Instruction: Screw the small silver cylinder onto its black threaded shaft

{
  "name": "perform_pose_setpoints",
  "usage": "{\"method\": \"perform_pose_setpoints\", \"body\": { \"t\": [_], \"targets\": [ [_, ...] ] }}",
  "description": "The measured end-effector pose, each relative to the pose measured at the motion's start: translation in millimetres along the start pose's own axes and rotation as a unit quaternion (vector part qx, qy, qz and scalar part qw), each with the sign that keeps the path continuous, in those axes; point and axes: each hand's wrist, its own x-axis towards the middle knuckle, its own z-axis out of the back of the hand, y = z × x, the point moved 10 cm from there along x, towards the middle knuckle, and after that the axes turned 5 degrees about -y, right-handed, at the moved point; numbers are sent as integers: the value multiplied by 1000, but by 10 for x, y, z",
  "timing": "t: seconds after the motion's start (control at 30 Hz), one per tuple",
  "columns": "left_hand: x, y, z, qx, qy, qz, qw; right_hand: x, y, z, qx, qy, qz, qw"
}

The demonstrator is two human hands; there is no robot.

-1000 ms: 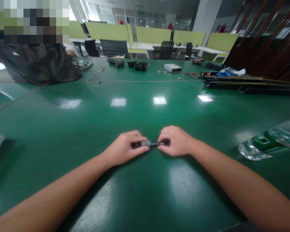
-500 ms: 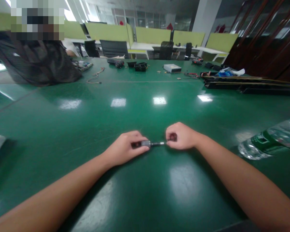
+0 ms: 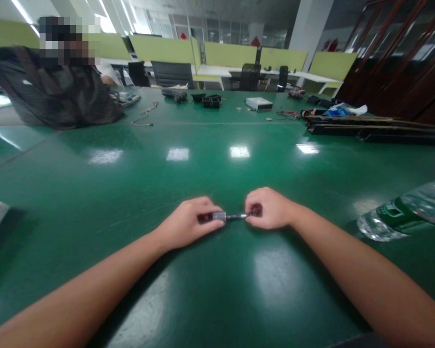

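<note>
Your left hand (image 3: 188, 224) pinches the silver end of the small tool (image 3: 224, 216), your right hand (image 3: 266, 209) pinches its dark tip, low over the near green worktop (image 3: 210, 169); you seem mid-assembly, so next keep both ends aligned while twisting.

We are reaching both bare forearms forward from the lower corners, converging toward the middle. Our left hand (image 3: 188, 223) is lying knuckles-up, fingers curled in and thumb pressing toward the right. Our right hand (image 3: 266, 209) is sitting just opposite, close but not touching it, balled into a loose fist with its fingertips pinching inward. Both wrists are staying low and nearly straight.
</note>
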Motion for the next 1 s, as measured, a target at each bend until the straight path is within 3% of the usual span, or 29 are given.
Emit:
{"method": "perform_pose_setpoints", "body": {
  "t": [0.13, 0.27, 1.0],
  "targets": [
    [0, 2, -1, 9, 0, -1, 1000, 48, 107, -41, 10, -38, -4, 999],
    [-5, -9, -5, 15, -1, -4, 1000, 72, 241, -110, 41, -38, 9, 998],
    [17, -3, 21, -13, -1, 0, 1000, 59, 232, -131, 6, -30, 14, 999]
  ]
}}
